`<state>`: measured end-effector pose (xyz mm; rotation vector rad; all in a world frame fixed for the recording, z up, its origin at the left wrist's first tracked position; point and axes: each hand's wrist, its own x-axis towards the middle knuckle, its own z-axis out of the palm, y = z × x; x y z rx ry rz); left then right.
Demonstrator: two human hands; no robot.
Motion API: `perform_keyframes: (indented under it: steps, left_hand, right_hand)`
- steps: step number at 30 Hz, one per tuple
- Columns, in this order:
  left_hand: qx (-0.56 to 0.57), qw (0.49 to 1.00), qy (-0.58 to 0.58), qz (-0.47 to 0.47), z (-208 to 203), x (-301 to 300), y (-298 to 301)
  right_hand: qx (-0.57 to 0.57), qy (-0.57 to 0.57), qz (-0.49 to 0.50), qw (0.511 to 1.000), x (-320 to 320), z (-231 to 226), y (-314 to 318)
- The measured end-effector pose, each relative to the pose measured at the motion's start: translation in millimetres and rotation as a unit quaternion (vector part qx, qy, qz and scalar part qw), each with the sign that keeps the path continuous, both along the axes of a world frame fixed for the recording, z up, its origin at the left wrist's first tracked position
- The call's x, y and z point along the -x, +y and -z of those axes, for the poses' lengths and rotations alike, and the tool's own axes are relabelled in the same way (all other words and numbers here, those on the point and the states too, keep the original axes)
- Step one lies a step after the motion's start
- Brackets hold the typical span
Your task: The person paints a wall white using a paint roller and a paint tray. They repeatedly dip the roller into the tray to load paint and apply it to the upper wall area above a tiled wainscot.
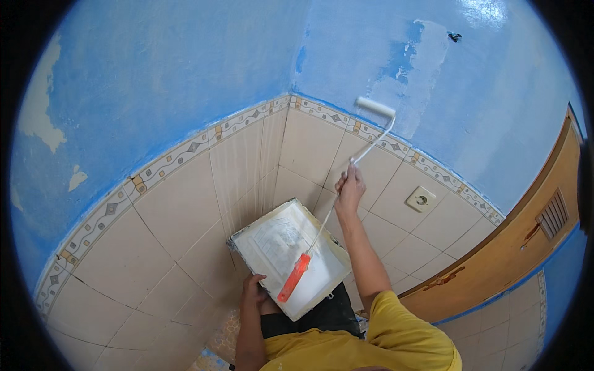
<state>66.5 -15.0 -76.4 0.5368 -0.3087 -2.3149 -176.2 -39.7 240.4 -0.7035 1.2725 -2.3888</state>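
Note:
My right hand (351, 188) is closed around the long metal rod of a paint roller (375, 107). The roller's white sleeve lies against the blue wall (346, 55), just above the patterned tile border. Below my grip, the rod runs down to a red handle (294, 277), which hangs over the paint tray. My left hand (253, 289) grips the near left edge of that paint tray (342, 252), its fingers partly hidden by the rim. White paint covers the tray's inside, with a ribbed slope showing at the far side.
Beige tiles (312, 142) line the lower walls of this corner, topped by the patterned border (226, 130). A wall socket (421, 199) sits in the tiles to the right. Beyond it stands a wooden door (495, 260) with a vent. Bare patches (38, 114) mark the left wall.

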Motion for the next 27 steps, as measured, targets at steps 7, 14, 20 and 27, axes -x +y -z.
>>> perform_keyframes:
  steps: [7,14,20,27]
  left_hand:
    - [0.034,0.999,-0.026,-0.009,-1.3,3.9,2.8]
    - [-0.026,0.999,-0.026,-0.009,21.7,0.9,-6.8]
    - [-0.014,0.999,0.009,-0.03,2.4,2.3,0.4]
    - [-0.004,1.0,0.016,-0.012,4.4,-0.4,-1.8]
  right_hand:
    - [0.142,0.04,-0.031,0.989,36.2,-144.9,-32.8]
    - [0.161,0.049,-0.055,0.984,66.4,-241.3,-46.1]
    - [0.126,0.034,-0.069,0.989,55.2,-168.9,-29.3]
    - [0.054,-0.041,-0.041,0.997,10.2,-26.5,-0.1]
